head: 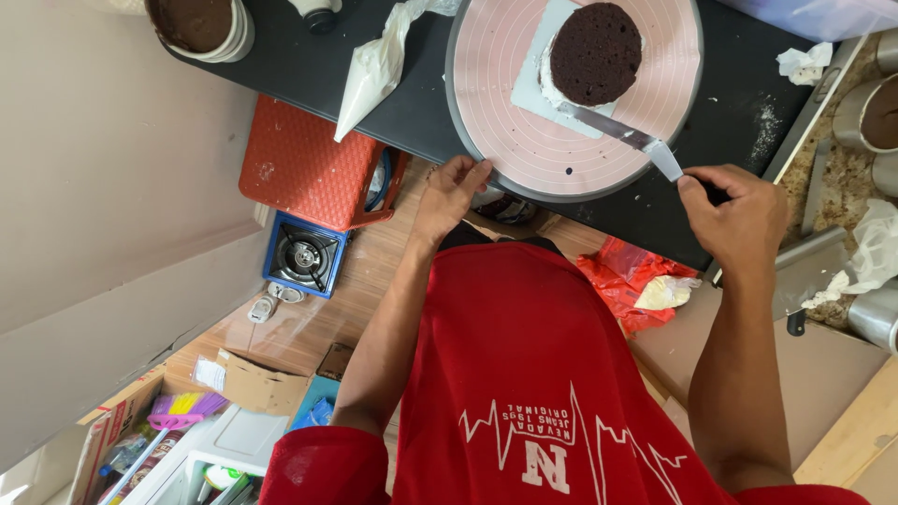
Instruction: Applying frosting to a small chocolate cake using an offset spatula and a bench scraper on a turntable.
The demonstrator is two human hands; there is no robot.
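Observation:
A round dark chocolate cake (596, 51) with white cream on its side sits on a pale square board (535, 89) on a pink turntable (505, 103). My right hand (739, 213) grips the handle of a long metal spatula (622, 134) whose blade tip touches the cake's lower edge. My left hand (452, 192) rests its fingers on the turntable's near rim. A white piping bag (374, 70) lies on the black counter, left of the turntable.
A bowl of chocolate batter (198, 23) stands at the counter's far left. Crumpled tissue (804, 64) and metal tins (865, 112) lie at the right. Below the counter are an orange stool (304, 164), a small blue gas stove (301, 254), a red bag (627, 281) and cardboard boxes (253, 382).

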